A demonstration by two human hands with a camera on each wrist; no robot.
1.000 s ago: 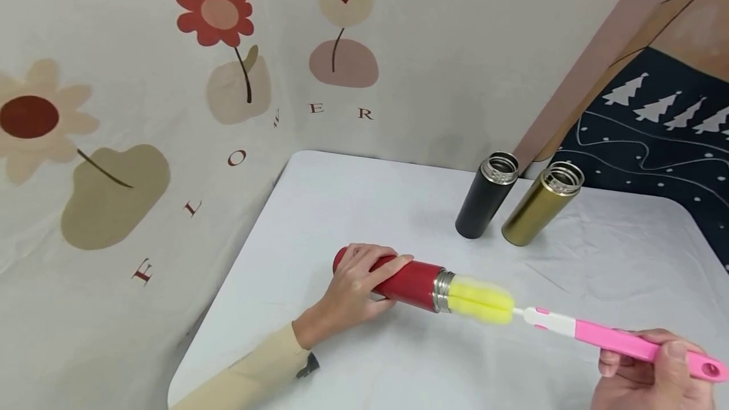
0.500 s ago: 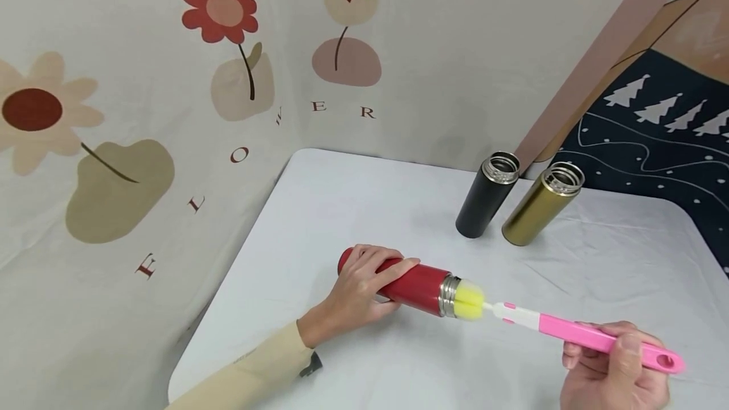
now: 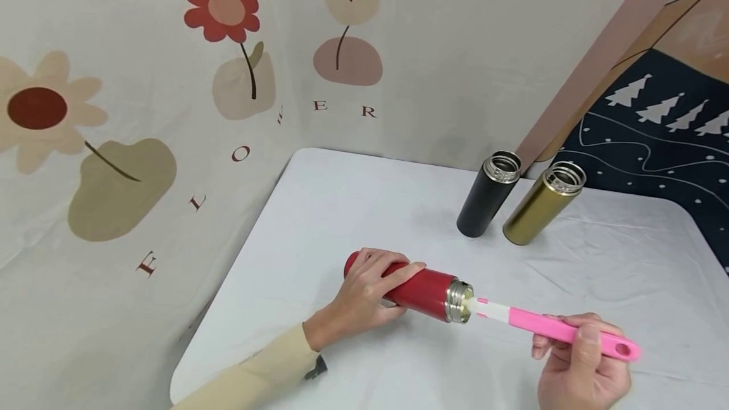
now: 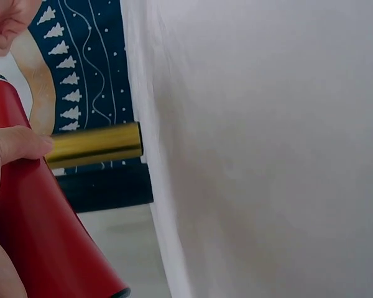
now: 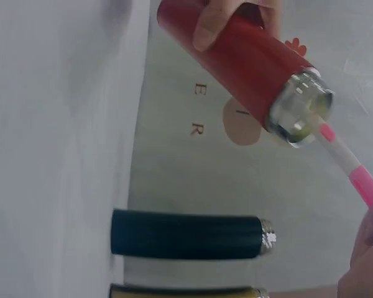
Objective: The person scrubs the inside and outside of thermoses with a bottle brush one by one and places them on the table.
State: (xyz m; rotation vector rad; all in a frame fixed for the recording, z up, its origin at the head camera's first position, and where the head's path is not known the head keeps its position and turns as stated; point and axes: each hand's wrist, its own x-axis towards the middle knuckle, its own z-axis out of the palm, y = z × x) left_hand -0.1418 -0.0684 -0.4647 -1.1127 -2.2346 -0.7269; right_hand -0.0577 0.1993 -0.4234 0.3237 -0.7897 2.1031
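My left hand (image 3: 367,290) grips a red vacuum flask (image 3: 424,290) round its body and holds it tilted, its steel mouth toward the right. In my right hand (image 3: 583,359) is the pink handle of a bottle brush (image 3: 541,323), pinched between thumb and fingers. The brush's yellow sponge head is inside the flask, with only a trace of yellow showing at the mouth. In the right wrist view the brush's white neck (image 5: 339,152) enters the steel mouth (image 5: 301,105). The left wrist view shows the thumb lying across the red flask (image 4: 43,217).
A black flask (image 3: 486,198) and a gold flask (image 3: 541,204) stand uncapped at the back right of the table (image 3: 273,334), which has a white cover. Behind them hangs a cloth (image 3: 444,81) printed with flowers and letters.
My right hand has moved left, pushing the yellow brush head from outside the mouth into the red flask. The left hand and flask have shifted slightly right.
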